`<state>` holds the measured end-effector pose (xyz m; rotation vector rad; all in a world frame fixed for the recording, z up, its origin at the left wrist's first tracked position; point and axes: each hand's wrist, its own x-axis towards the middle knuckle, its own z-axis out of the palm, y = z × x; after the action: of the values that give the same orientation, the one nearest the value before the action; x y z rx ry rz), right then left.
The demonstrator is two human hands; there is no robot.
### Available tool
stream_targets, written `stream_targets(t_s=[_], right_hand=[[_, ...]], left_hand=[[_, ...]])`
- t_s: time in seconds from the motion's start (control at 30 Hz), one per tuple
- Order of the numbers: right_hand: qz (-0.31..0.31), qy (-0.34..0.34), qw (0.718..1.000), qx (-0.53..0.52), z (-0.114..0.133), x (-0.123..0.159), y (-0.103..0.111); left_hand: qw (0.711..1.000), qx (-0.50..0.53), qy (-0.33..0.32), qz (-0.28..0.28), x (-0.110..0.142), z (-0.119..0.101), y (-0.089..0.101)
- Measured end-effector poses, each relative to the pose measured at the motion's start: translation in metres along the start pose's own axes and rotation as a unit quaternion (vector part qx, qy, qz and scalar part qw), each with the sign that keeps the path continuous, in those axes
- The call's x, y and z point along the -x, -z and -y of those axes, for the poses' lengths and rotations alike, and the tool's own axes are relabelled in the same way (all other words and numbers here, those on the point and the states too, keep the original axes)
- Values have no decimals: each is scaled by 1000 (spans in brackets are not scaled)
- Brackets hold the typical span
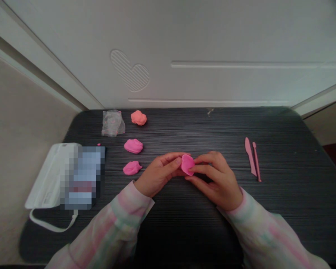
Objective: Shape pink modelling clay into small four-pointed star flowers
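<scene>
A flattened, slightly cupped piece of pink modelling clay is held up over the dark table between both hands. My left hand grips its left edge, thumb on top and fingers beneath. My right hand pinches the right edge with its fingertips. To the left lie two pink clay lumps, one behind the other, with an orange clay lump farther back. A pink plastic clay knife and a thin pink modelling stick rest side by side at the right.
The black ridged table meets a white panel at the back. A crumpled clear bag lies back left. Farther left are a phone with a blurred screen, a white power bank and its cable.
</scene>
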<state>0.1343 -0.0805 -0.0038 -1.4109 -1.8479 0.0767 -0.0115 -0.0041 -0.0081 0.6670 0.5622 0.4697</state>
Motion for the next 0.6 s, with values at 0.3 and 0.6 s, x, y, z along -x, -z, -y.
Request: stream_targets(t_s=[0.3, 0.6], right_hand=[[-11, 6, 1000, -1, 1, 0, 0], [-11, 13, 1000, 16, 3, -1, 4]], left_hand=[[999, 33, 25, 36, 2, -1, 2], [997, 33, 34, 58, 4, -4, 3]])
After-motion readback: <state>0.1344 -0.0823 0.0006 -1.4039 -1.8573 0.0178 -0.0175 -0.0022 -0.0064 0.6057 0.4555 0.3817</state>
